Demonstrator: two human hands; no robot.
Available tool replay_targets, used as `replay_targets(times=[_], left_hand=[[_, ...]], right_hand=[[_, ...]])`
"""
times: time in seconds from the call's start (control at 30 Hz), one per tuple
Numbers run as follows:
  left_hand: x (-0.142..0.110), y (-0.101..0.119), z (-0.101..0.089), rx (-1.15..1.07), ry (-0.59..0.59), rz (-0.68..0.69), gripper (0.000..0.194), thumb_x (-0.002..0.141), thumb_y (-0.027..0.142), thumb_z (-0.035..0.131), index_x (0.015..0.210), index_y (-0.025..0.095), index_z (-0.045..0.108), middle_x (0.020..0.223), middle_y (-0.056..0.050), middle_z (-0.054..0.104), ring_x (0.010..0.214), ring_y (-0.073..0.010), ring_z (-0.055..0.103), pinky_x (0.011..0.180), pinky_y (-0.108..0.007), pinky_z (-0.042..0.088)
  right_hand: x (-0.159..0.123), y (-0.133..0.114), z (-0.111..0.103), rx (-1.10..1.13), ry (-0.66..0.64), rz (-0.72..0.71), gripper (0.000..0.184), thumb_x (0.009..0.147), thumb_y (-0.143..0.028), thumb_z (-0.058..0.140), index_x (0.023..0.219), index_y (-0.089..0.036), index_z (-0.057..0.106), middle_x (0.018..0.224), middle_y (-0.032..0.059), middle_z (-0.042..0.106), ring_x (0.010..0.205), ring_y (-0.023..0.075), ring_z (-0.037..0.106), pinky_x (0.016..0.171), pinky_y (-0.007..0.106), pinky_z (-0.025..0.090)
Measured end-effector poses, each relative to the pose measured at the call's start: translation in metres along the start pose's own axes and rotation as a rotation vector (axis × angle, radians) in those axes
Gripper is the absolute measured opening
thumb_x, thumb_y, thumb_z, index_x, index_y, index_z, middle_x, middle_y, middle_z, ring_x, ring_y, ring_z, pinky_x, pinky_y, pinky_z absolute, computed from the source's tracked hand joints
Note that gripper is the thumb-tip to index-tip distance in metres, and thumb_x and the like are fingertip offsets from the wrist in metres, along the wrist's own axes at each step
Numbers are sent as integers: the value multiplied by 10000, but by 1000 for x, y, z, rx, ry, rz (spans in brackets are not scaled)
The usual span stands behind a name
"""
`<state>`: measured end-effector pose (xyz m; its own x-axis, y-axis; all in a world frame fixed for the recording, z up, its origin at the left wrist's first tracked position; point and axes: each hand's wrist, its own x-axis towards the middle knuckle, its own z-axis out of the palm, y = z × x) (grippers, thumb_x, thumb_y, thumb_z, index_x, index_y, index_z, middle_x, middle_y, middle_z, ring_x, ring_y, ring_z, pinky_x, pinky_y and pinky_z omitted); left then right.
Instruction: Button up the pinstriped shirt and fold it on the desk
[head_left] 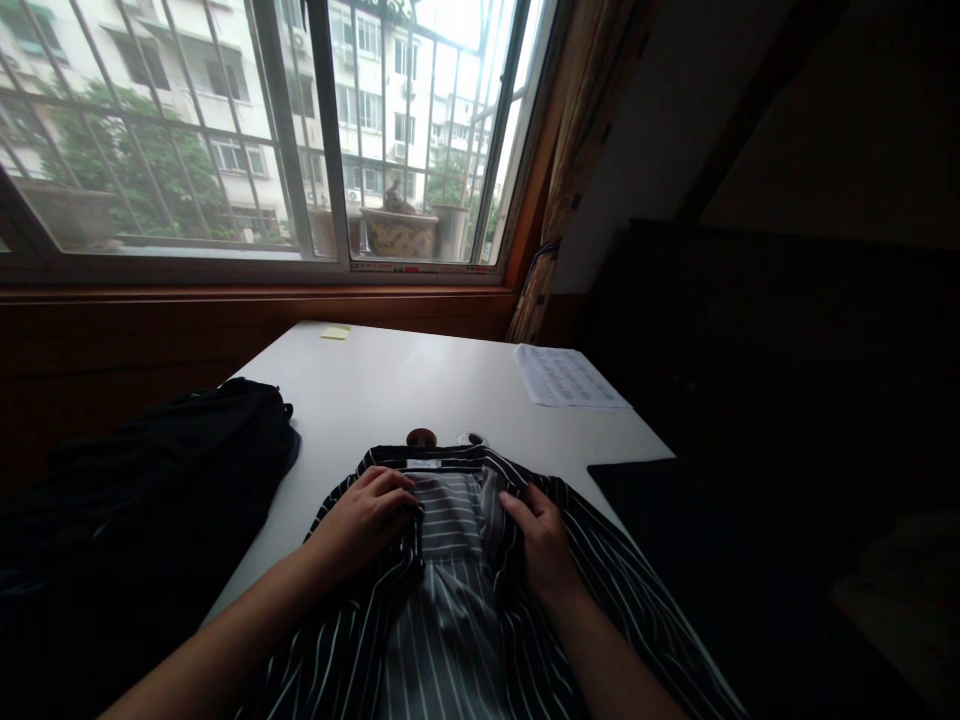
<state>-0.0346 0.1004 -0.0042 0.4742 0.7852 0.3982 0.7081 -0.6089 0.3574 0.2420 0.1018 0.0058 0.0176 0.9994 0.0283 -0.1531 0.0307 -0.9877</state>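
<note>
A black shirt with white stripes [450,610] lies spread on the white table, its collar toward the window and its front parted so the greyer inside shows. A small white label sits at the neck. My left hand [369,510] rests on the left front edge near the collar, its fingers curled over the cloth. On the opposite side my right hand [541,535] grips the right front edge, thumb on the inner face. Just beyond the collar, a brown round object [421,437] and a white-and-dark round object [472,438] are partly hidden by the shirt.
Dark clothing or a bag [172,480] is heaped at the left. Printed sheets [570,377] lie at the table's far right, a yellow sticky note [335,332] at the far left. A dark flat item [637,480] covers the right edge. A barred window stands behind the table [390,380].
</note>
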Motion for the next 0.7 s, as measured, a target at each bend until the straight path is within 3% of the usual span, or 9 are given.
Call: replay_targets(times=[0.27,0.53,0.7], left_hand=[[2,3,-2,30,15,40,139,963,249,603,1067,254,695,1143,-37,672,1086,-224,569,948,-397,529],[3,5,-3,81,15,65,137,970,228,586,1036,255,703,1095,-32,683,1011,-215,595,884,-372,546],[2,10,-9,95,-25,53,150,945,175,614,1043,256,693,1100,-21,680,1003,-206,594,869,-344,545]], right_hand=[[-3,-4,3,-168,4,-79,210,817,-295,610,970,-183,699,932,42,734,866,235,649,780,307,497],[-10,-3,11,-721,-114,-368,89,800,-217,542,791,-195,628,730,19,636,696,196,574,688,290,441],[-15,1,16,-932,-270,-416,159,824,-221,588,961,-208,668,866,53,695,825,234,644,770,321,460]])
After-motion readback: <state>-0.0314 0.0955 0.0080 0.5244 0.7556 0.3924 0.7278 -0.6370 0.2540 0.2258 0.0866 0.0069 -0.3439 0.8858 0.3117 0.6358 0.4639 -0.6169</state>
